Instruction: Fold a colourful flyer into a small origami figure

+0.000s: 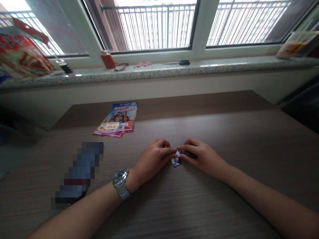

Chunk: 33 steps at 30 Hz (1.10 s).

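Observation:
Between my fingertips, just above the tabletop or on it, is a small folded piece of glossy printed paper in purple, white and yellow. My left hand, with a metal watch on its wrist, pinches the paper's left side. From the right, my right hand grips the other side with thumb and fingers. The fingers cover part of the paper, so its full shape is hidden. Beyond my left hand lies a stack of colourful flyers showing people and a price.
A blurred-out dark, flat object lies on the wooden table beside my left forearm. Along the granite windowsill are a red container, pink pieces, dark-handled scissors, a large food bag and a plastic bag.

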Available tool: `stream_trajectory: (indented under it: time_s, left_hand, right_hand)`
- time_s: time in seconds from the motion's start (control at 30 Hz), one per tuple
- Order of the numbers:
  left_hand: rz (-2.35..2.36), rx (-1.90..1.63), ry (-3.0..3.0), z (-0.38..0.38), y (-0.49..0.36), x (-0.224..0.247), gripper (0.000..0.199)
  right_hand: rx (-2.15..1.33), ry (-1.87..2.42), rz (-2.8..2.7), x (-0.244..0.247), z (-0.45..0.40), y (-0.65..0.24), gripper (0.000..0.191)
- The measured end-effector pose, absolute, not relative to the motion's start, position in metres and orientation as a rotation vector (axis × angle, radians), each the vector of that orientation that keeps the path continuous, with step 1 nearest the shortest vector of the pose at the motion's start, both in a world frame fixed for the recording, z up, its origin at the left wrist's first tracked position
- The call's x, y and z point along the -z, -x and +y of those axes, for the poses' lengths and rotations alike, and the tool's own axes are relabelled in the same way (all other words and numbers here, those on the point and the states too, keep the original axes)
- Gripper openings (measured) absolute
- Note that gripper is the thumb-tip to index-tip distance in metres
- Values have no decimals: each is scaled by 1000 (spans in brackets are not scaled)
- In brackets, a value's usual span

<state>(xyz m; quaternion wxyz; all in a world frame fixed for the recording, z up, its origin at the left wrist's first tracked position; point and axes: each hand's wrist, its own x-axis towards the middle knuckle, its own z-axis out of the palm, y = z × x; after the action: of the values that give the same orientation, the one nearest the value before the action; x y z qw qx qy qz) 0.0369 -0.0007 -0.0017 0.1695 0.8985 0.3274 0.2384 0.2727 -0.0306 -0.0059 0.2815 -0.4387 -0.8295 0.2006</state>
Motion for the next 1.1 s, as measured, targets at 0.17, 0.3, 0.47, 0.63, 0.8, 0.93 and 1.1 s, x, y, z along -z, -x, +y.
stream_trajectory:
  time_s: [0.17,0.3,0.47,0.63,0.8,0.93,1.1]
  left_hand:
    - [962,-659,-2545,-1,-36,1,22]
    - [991,-692,-2512,-1,-36,1,23]
    - [987,-691,-2501,0,-37,1,18]
    - [963,-689,-2467,1,-36,1,14]
    - [954,-681,-2431,0,-36,-1,12]
    - [962,-690,-2428,-1,-37,-2,12]
    - [963,-692,-2425,-1,-37,-2,11]
  right_hand:
    - [-593,1192,-2198,3,-30,-272,18]
    - [-639,1238,-2182,-1,-31,-270,14]
    - [-685,1265,-2153,-1,-32,-269,14]
    - [-705,1263,-2130,-1,-34,-269,12]
    - [-703,1260,-2120,0,-34,-268,15]
    - [-664,1240,-2111,4,-34,-269,23]
    - [-698,1243,-2113,4,-34,-269,17]
